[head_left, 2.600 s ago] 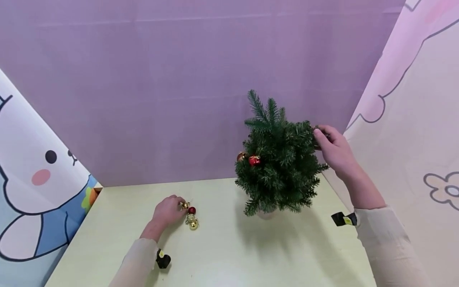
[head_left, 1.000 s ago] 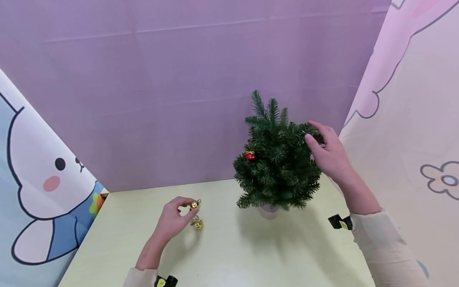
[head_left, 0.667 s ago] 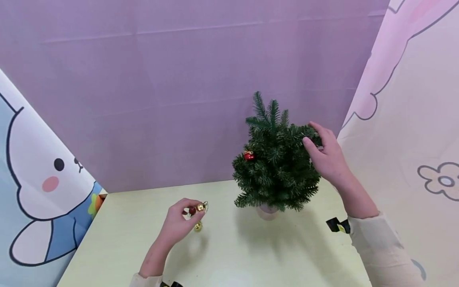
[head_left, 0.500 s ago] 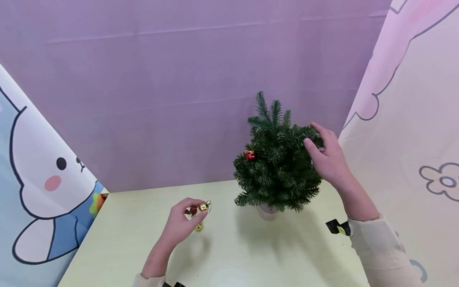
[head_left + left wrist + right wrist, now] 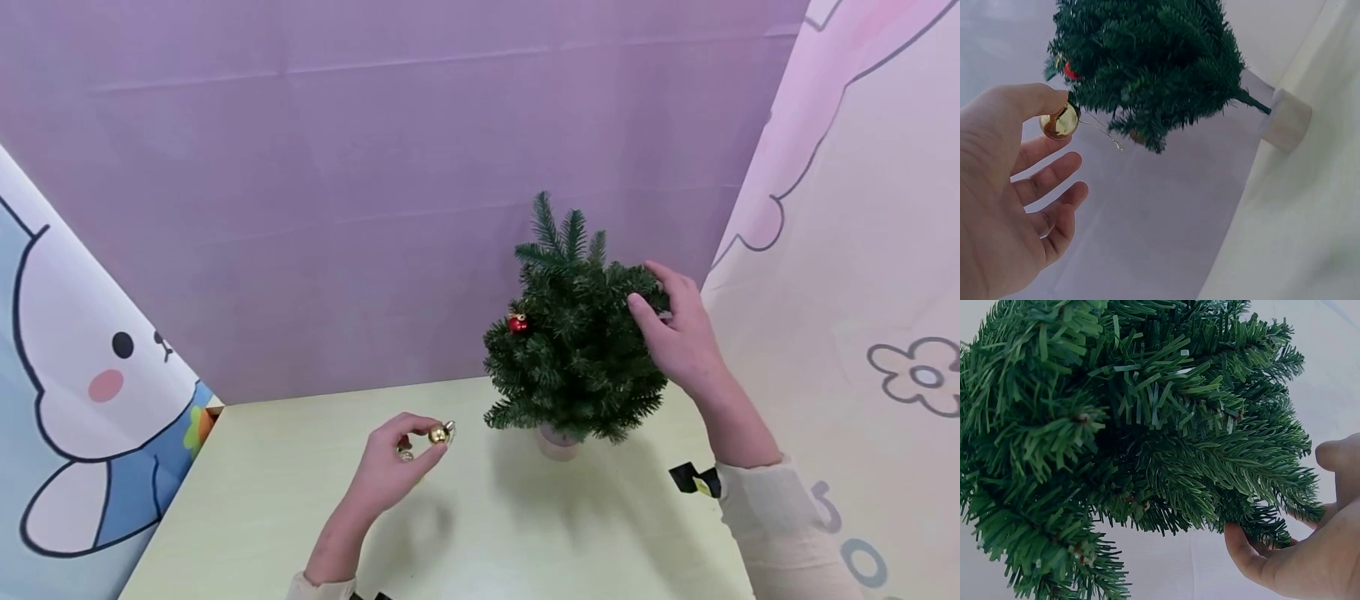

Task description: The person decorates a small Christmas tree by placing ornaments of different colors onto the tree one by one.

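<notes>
My left hand (image 5: 390, 467) pinches a gold bauble (image 5: 438, 434) between thumb and index finger, above the table. Its string loop (image 5: 1100, 128) dangles loose in the left wrist view, where the other fingers are spread apart. To the right stands a small artificial Christmas tree (image 5: 577, 350), upright on a round pale base (image 5: 558, 446). A red bauble (image 5: 517, 323) hangs on its left side. My right hand (image 5: 682, 333) is at the tree's upper right, fingers around a branch tip (image 5: 1300, 494); the thumb stands apart from the branch in the right wrist view.
More baubles (image 5: 406, 454) show in part through the gap of my left hand; the rest are hidden. The pale table (image 5: 285, 467) meets a purple backdrop (image 5: 337, 208) behind the tree. Printed panels (image 5: 82, 333) flank both sides.
My left hand has picked up the gold bauble from the table and carried it right, towards the tree. My right thumb has moved off the branch; the hand has since stayed beside the tree.
</notes>
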`<action>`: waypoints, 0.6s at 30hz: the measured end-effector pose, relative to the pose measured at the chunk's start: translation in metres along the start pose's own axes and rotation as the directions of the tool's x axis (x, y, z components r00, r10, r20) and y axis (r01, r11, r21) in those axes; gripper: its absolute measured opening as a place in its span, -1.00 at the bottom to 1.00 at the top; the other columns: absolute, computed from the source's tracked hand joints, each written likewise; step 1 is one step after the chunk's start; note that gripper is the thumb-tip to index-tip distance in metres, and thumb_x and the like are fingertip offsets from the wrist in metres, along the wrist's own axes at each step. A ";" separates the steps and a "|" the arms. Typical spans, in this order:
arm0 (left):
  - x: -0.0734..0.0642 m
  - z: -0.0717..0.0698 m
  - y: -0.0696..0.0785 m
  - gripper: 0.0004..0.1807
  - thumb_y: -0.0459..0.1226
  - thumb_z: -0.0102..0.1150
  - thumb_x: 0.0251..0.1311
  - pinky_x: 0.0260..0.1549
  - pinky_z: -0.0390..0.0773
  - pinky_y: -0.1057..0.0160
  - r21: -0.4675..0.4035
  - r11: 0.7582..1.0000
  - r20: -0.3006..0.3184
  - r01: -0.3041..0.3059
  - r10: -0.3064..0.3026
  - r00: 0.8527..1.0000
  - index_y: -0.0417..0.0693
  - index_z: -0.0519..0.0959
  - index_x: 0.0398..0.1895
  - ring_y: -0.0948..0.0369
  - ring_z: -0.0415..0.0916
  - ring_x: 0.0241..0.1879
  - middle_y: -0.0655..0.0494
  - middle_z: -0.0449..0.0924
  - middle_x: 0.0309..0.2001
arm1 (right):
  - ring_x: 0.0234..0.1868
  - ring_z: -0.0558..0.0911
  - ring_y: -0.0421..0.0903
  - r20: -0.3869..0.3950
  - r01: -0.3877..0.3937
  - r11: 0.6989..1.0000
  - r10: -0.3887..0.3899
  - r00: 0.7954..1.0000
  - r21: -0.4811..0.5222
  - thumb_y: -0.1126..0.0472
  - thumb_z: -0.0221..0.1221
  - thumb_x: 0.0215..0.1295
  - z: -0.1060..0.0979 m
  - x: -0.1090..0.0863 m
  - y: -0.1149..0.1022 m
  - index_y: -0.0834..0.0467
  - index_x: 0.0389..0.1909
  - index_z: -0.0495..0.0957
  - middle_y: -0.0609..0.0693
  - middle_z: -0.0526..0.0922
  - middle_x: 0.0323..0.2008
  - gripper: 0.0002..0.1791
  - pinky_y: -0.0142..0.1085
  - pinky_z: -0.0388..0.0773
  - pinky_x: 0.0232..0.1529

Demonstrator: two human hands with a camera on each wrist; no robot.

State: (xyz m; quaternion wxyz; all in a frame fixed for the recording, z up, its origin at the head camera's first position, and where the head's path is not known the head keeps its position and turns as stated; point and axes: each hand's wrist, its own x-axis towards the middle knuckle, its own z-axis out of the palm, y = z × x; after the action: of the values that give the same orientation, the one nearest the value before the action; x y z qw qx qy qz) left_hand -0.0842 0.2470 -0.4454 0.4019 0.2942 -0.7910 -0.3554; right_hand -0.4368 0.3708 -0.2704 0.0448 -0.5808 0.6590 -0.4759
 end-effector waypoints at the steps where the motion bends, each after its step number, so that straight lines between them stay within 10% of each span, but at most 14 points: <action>1: -0.001 0.001 0.004 -0.72 -0.21 0.47 0.05 -0.28 0.47 0.19 0.009 1.000 0.002 -0.002 0.002 1.000 0.29 0.66 -0.17 0.26 0.53 -0.20 0.42 0.60 -0.24 | 0.29 0.23 0.18 0.003 0.004 1.000 -0.004 1.000 0.002 -0.04 -0.03 0.49 0.000 0.000 0.000 0.04 0.50 0.10 0.24 0.10 0.38 -0.36 0.07 0.34 0.02; 18: 0.005 0.017 0.039 -0.76 -0.13 0.38 0.15 -0.21 0.49 0.10 -0.012 1.000 0.042 -0.003 0.004 0.999 0.30 0.64 -0.10 0.30 0.53 -0.15 0.39 0.62 -0.19 | 0.31 0.22 0.21 0.007 0.079 0.997 -0.079 0.997 -0.004 0.00 -0.04 0.50 -0.003 0.001 0.013 0.18 0.49 0.03 0.27 0.05 0.40 -0.32 0.13 0.39 0.03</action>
State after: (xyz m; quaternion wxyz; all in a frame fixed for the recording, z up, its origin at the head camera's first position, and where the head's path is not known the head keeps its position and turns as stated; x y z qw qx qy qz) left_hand -0.1082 0.2712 -0.4197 0.3875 0.2827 -0.7977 -0.3655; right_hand -0.4481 0.3701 -0.2770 0.0270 -0.6078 0.6364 -0.4741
